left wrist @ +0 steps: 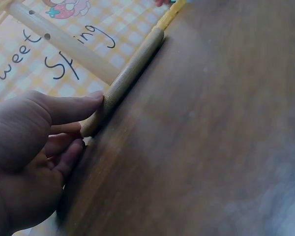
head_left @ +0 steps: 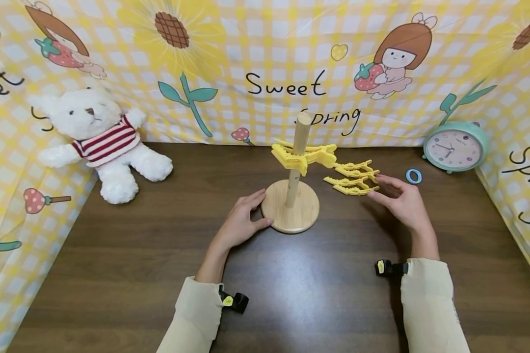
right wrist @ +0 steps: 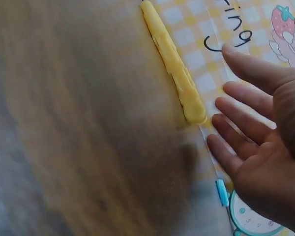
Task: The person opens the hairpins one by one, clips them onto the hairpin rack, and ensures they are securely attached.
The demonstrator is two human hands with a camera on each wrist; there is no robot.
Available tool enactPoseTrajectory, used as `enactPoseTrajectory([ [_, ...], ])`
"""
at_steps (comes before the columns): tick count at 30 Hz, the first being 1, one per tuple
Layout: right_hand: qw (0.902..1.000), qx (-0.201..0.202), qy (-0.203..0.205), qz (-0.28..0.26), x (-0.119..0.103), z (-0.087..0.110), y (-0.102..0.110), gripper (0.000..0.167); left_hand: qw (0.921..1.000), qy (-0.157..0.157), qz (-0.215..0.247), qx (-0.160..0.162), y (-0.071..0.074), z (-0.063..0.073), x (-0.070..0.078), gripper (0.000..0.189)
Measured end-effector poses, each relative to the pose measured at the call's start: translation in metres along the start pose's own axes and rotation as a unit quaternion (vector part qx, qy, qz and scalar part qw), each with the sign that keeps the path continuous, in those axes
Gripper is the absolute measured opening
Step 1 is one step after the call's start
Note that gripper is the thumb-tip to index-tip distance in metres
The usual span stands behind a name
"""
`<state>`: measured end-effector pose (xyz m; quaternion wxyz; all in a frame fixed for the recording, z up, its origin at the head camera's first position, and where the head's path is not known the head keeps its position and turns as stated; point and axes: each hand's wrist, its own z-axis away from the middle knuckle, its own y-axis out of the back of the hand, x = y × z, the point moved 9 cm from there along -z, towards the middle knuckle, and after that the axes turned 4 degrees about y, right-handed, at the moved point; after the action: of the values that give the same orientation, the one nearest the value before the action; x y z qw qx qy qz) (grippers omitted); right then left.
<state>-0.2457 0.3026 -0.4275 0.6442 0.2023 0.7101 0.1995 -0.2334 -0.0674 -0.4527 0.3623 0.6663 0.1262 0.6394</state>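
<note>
A round wooden base (head_left: 306, 215) carries an upright wooden post (head_left: 301, 130). Yellow jointed plastic pieces (head_left: 293, 161) sit around the post's upper half. My left hand (head_left: 238, 220) holds the base's left edge; its thumb (left wrist: 73, 105) lies over the rim, with the other fingers at the side. On the table right of the base lie several flat yellow plastic pieces (head_left: 355, 186), slim and forked. My right hand (head_left: 402, 203) is beside their right ends, fingers loosely extended and thumb apart. In the right wrist view nothing is between these fingers and the yellow piece (right wrist: 174, 64).
A blue ring (head_left: 413, 176) lies right of the yellow pieces. Behind it, at the table's back right, stands a mint-green alarm clock (head_left: 456, 147). A white teddy bear (head_left: 108, 142) in a striped sweater sits back left. Patterned cloth (head_left: 265, 54) walls the table.
</note>
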Motion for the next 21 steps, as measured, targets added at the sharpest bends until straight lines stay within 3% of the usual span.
enactPoseTrajectory([
  [5,0.9989,-0.027,-0.025,0.030,0.006,0.001,-0.002,0.058,1.0000,0.000,0.002,-0.001,0.001,0.000,0.000,0.074],
  [12,0.9962,-0.059,-0.016,0.062,0.011,-0.003,-0.007,0.057,1.0000,0.003,0.005,0.000,0.002,0.000,0.000,0.073],
  [21,0.9957,-0.062,-0.027,0.064,0.016,-0.003,-0.006,0.048,0.9999,0.005,0.008,-0.003,0.000,-0.001,-0.001,0.073],
])
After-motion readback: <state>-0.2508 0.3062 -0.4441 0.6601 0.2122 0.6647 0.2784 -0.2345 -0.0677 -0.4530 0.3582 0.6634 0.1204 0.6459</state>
